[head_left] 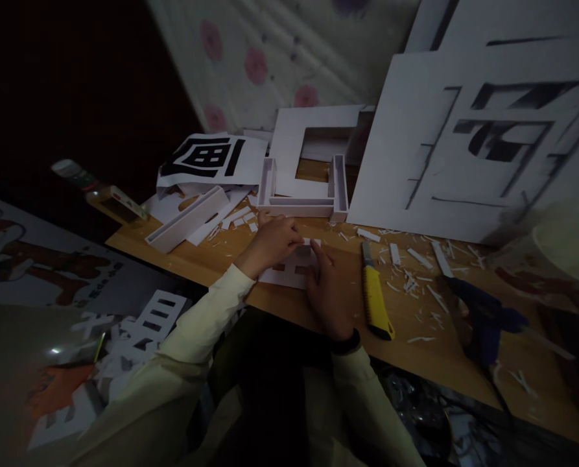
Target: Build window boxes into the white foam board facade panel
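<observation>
Left hand: the left hand (275,239) is bent over the upper edge of the white piece, fingertips drawn together there; whether they pinch it I cannot tell.
Right hand: the right hand (332,292) is at the piece's right side, thumb and forefinger along its edge; whether they clamp it I cannot tell.
White piece: the piece (292,280), with cut-outs, lies between the hands at the table's near edge, partly covered by fingers.
Cutter: a yellow cutter (377,297) lies just right of the right hand.
Scraps: white scraps (421,259) are strewn beyond and right of the cutter.
Glue gun: a blue glue gun (486,318) lies farther right, its cord running off the near edge.
Tray: a U-shaped white tray (301,210) stands beyond the hands, before a white frame (288,137).
Left side: a long box (185,224) lies near a sheet (248,162) with a black character; a bottle (117,202) stands at the far left.
Panel: a large cut-out panel (399,133) leans behind the scraps.
Table: wooden table (406,357).
</observation>
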`<state>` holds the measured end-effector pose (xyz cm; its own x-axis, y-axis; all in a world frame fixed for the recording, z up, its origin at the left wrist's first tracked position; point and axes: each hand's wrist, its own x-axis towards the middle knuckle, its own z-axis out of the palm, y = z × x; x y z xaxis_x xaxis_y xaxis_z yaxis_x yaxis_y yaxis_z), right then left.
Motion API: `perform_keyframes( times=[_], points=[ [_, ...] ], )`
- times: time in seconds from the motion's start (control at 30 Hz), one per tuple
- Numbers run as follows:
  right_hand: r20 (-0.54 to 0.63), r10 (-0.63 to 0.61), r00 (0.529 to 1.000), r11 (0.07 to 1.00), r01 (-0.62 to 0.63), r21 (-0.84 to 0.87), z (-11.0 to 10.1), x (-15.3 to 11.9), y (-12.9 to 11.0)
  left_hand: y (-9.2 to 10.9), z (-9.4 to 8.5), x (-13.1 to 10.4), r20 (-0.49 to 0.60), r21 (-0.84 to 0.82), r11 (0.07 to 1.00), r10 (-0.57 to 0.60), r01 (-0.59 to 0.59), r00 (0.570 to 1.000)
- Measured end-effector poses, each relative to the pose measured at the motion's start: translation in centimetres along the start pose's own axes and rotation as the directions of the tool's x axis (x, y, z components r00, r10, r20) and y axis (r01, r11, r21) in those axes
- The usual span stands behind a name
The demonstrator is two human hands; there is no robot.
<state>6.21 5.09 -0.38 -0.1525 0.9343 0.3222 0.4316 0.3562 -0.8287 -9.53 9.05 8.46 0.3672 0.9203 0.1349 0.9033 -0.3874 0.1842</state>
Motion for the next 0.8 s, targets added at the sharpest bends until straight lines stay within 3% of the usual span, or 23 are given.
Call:
perform_keyframes(
  times=[0.4,0.8],
  points=[
    [0.003,-0.003,1.000,1.000,0.003,-0.003,-0.05,-0.09,-0.05,0.19,-0.32,0.22,0.049,0.038,0.999,0.004,-0.006,0.999],
    [-0.008,-0.010,1.000,1.000,0.010,-0.006,0.02,-0.03,-0.10,0.05,-0.17,0.17,0.011,0.058,0.998,0.033,-0.033,0.999]
  ],
)
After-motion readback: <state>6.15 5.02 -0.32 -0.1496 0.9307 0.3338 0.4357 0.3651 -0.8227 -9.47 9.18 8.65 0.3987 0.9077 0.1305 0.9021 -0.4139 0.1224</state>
